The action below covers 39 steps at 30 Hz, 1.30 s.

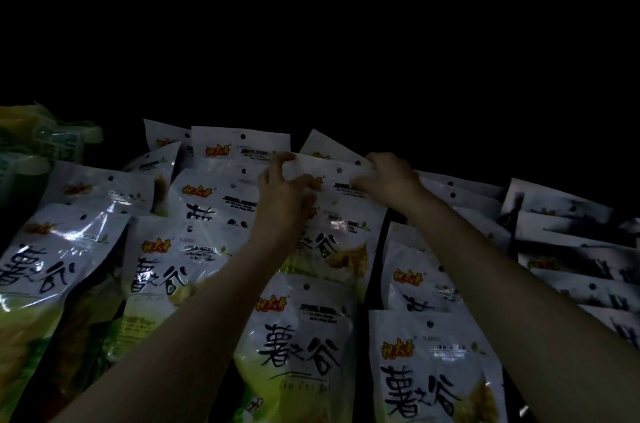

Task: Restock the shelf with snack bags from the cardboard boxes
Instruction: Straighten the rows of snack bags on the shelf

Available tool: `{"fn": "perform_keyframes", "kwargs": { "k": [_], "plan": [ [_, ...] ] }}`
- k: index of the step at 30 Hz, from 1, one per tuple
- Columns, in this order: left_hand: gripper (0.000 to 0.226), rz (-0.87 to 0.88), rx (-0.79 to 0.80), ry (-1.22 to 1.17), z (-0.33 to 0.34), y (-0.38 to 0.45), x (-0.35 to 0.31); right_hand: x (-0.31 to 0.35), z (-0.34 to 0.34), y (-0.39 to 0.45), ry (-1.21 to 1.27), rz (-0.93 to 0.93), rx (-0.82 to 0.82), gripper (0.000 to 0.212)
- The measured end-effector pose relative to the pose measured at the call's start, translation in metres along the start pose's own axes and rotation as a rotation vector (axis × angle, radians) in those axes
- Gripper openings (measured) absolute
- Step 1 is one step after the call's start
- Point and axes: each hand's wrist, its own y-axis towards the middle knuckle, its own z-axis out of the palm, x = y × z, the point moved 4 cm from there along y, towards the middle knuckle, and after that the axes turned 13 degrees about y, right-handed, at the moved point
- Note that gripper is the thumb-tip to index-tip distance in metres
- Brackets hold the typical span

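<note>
Several white and green snack bags with black characters lie overlapping in rows across a dark shelf. My left hand (282,192) pinches the top left corner of one snack bag (337,228) in the middle row. My right hand (389,178) grips the top right corner of that same bag's white header strip. Both forearms reach up from the bottom edge. Another bag (298,350) lies just below the held one, partly under my left forearm. No cardboard box shows in this view.
More white bags (568,249) lie stacked at the right. Green and yellow packages (45,142) sit at the far left. Everything above the bags is black and unlit.
</note>
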Motion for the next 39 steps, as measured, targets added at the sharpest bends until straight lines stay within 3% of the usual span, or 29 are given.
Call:
{"fn": "perform_keyframes", "kwargs": {
  "k": [4, 7, 11, 13, 17, 20, 23, 25, 28, 30, 32, 36, 39],
  "plan": [
    [0.025, -0.102, 0.13, -0.039, 0.009, 0.002, 0.007, 0.002, -0.011, -0.005, -0.104, -0.075, -0.093, 0.019],
    [0.021, -0.096, 0.135, -0.087, 0.009, 0.004, 0.009, 0.009, -0.014, -0.007, -0.185, -0.129, -0.05, 0.024],
    [0.015, 0.028, 0.053, -0.049, -0.001, 0.001, 0.004, 0.014, -0.021, -0.008, -0.468, -0.157, 0.064, 0.022],
    [0.018, 0.031, 0.063, -0.039, 0.001, 0.002, 0.003, 0.014, -0.02, -0.007, -0.574, -0.151, 0.074, 0.034],
    [0.044, -0.079, 0.218, 0.013, 0.004, 0.004, 0.006, 0.003, -0.012, -0.015, -0.5, -0.112, 0.028, 0.051],
    [0.053, -0.086, 0.249, 0.048, -0.004, -0.003, 0.005, -0.008, -0.015, -0.026, -0.444, -0.078, -0.141, 0.049],
    [0.053, -0.104, 0.241, 0.095, -0.015, -0.011, 0.004, -0.005, -0.023, -0.037, -0.313, -0.17, -0.401, 0.059],
    [0.053, -0.114, 0.275, 0.152, -0.024, -0.017, 0.004, -0.002, -0.019, -0.043, -0.216, -0.281, -0.468, 0.056],
    [0.055, -0.082, 0.38, 0.217, -0.035, -0.027, 0.001, 0.009, 0.004, -0.053, -0.16, -0.407, -0.271, 0.05],
    [0.053, -0.053, 0.425, 0.268, -0.044, -0.031, -0.002, 0.009, 0.027, -0.05, -0.203, -0.271, -0.071, 0.052],
    [0.053, -0.028, 0.444, 0.306, -0.052, -0.03, -0.004, 0.012, 0.042, -0.048, -0.249, -0.164, -0.025, 0.053],
    [0.055, 0.02, 0.458, 0.32, -0.053, -0.023, 0.001, 0.02, 0.038, -0.042, -0.252, -0.114, -0.088, 0.031],
    [0.057, 0.104, 0.472, 0.289, -0.035, -0.023, 0.006, 0.014, 0.014, -0.042, -0.371, -0.146, -0.289, 0.021]
  ]
}}
